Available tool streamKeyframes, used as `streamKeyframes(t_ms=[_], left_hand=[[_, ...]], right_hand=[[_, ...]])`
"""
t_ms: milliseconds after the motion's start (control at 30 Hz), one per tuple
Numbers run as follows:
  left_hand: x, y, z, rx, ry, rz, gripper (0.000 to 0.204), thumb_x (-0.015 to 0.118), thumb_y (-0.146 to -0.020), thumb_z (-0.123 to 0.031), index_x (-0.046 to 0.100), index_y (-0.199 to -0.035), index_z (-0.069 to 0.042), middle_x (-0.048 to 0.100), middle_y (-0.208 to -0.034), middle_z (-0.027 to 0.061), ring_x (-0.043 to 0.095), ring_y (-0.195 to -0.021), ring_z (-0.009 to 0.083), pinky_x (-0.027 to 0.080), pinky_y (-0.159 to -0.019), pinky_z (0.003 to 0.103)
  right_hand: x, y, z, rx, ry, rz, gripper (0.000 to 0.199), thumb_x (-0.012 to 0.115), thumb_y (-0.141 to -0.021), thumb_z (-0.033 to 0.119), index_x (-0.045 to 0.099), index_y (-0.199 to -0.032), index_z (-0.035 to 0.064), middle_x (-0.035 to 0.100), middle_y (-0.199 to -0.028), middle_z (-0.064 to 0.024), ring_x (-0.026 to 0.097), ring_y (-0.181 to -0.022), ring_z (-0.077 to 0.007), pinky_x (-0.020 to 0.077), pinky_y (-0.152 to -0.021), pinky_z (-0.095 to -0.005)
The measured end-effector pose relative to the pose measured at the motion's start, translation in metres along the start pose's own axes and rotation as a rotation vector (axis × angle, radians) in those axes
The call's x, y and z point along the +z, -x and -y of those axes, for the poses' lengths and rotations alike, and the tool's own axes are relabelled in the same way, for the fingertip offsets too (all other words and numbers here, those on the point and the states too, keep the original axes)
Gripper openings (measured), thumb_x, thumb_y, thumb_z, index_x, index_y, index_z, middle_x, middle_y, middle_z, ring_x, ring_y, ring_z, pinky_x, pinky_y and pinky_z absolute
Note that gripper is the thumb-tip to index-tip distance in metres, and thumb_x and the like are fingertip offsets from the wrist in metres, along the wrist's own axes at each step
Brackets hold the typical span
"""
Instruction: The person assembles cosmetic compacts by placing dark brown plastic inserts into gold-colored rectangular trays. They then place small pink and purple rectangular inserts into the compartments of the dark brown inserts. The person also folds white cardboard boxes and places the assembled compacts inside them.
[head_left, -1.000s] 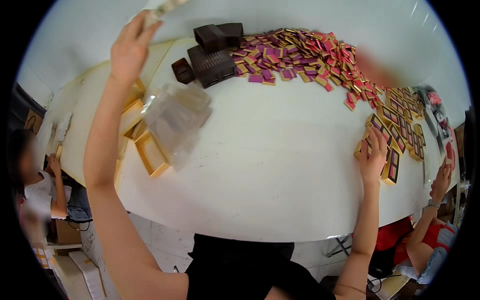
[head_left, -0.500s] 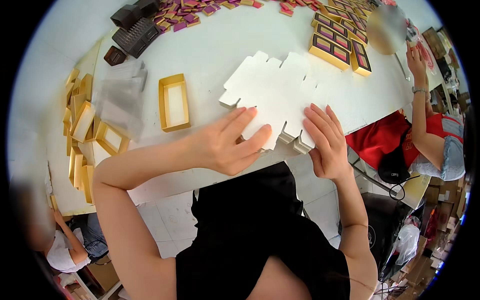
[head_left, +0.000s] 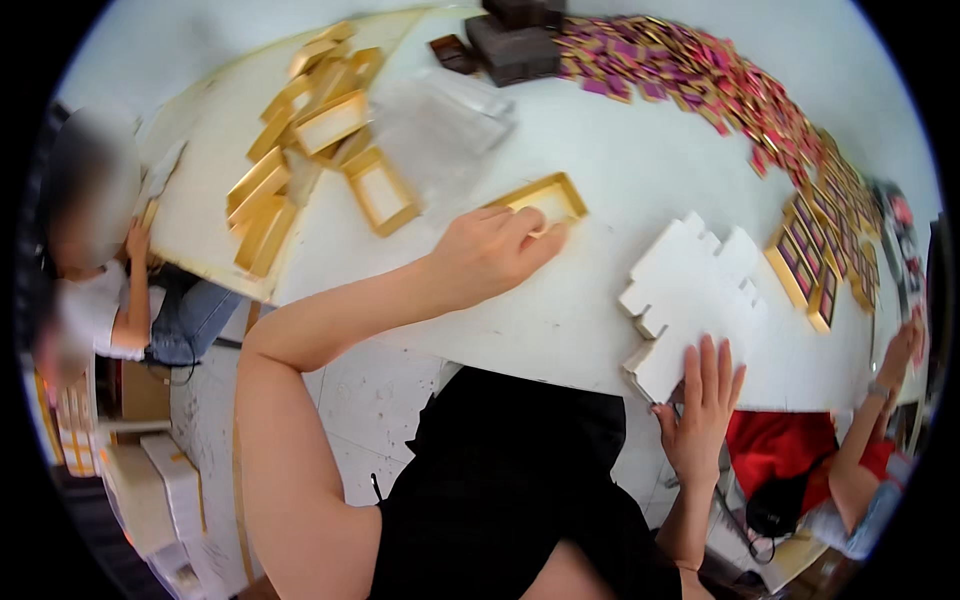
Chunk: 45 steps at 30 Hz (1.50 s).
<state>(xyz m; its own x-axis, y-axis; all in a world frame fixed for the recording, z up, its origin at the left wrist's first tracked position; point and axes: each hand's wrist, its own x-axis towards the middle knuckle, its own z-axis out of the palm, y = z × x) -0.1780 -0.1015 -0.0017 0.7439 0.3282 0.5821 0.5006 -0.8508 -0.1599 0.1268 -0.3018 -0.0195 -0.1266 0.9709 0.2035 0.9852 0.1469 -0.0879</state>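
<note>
My left hand is at the near side of a shallow rectangular gold box with a white floor. Its fingers are curled over the near rim, closed on it, and they hide part of the box. To the right, my right hand lies with fingers outstretched on the near end of a stack of white die-cut card blanks, which have notched edges. Nothing is gripped in that hand.
Several gold boxes lie piled at the left, beside clear plastic sheets. Dark containers and small purple, red and gold pieces line the back. Filled boxes stand at right. People work on both sides.
My left hand has left the white card stack and reached over to the gold box. The right hand stays on the stack, its fingers now straighter. My view has swung left.
</note>
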Motion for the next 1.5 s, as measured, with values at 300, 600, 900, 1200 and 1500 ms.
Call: streamKeyframes(t_ms=[300, 600, 900, 1200, 1500], left_hand=[[0.033, 0.009, 0.009, 0.157, -0.103, -0.103, 0.021, 0.07, -0.085, -0.022, 0.057, -0.073, -0.011, 0.041, -0.053, -0.0025, 0.048, -0.047, 0.0147, 0.039, -0.044, 0.03], [0.001, -0.027, 0.238, -0.472, -0.704, 0.178, 0.041, 0.06, -0.096, -0.046, 0.062, -0.12, -0.012, 0.07, -0.101, 0.0109, 0.069, -0.081, 0.0308, 0.055, -0.063, 0.045], [0.042, -0.108, -0.019, 0.614, 0.447, 0.328, 0.07, 0.074, -0.08, -0.035, 0.053, -0.139, -0.004, 0.049, -0.148, 0.0154, 0.044, -0.139, 0.036, 0.038, -0.113, 0.052], [0.072, -0.09, -0.067, 0.501, 0.311, 0.1, 0.042, 0.07, -0.084, -0.021, 0.065, -0.119, 0.001, 0.062, -0.13, 0.019, 0.062, -0.117, 0.0387, 0.055, -0.094, 0.048], [0.064, -0.101, -0.049, 0.361, 0.299, 0.157, 0.027, 0.071, -0.085, -0.014, 0.069, -0.11, -0.003, 0.072, -0.11, 0.0144, 0.068, -0.111, 0.029, 0.059, -0.082, 0.037]], right_hand=[[-0.003, 0.004, 0.019, 0.043, 0.087, -0.139, 0.078, 0.046, -0.096, 0.063, 0.044, -0.146, 0.0037, 0.041, -0.153, -0.0175, 0.031, -0.146, -0.0429, 0.0055, -0.117, -0.0675], [0.016, -0.02, 0.052, -0.022, -0.125, -0.2, 0.055, 0.075, -0.079, 0.041, 0.062, -0.126, 0.0149, 0.05, -0.145, -0.0153, 0.04, -0.138, -0.0433, 0.0222, -0.112, -0.0696], [-0.033, 0.006, -0.039, -0.09, -0.169, -0.004, 0.037, 0.075, -0.074, 0.009, 0.07, -0.109, 0.02, 0.056, -0.143, -0.0053, 0.043, -0.14, -0.0332, 0.016, -0.117, -0.0661], [-0.01, -0.03, -0.089, 0.036, -0.266, -0.238, 0.042, 0.065, -0.08, -0.006, 0.069, -0.119, 0.0101, 0.061, -0.135, -0.0111, 0.05, -0.133, -0.0365, 0.0429, -0.11, -0.0492], [0.002, -0.085, -0.11, -0.025, -0.33, -0.159, 0.041, 0.067, -0.085, 0.003, 0.066, -0.125, 0.0138, 0.058, -0.141, -0.0079, 0.044, -0.139, -0.0301, 0.0246, -0.117, -0.0622]])
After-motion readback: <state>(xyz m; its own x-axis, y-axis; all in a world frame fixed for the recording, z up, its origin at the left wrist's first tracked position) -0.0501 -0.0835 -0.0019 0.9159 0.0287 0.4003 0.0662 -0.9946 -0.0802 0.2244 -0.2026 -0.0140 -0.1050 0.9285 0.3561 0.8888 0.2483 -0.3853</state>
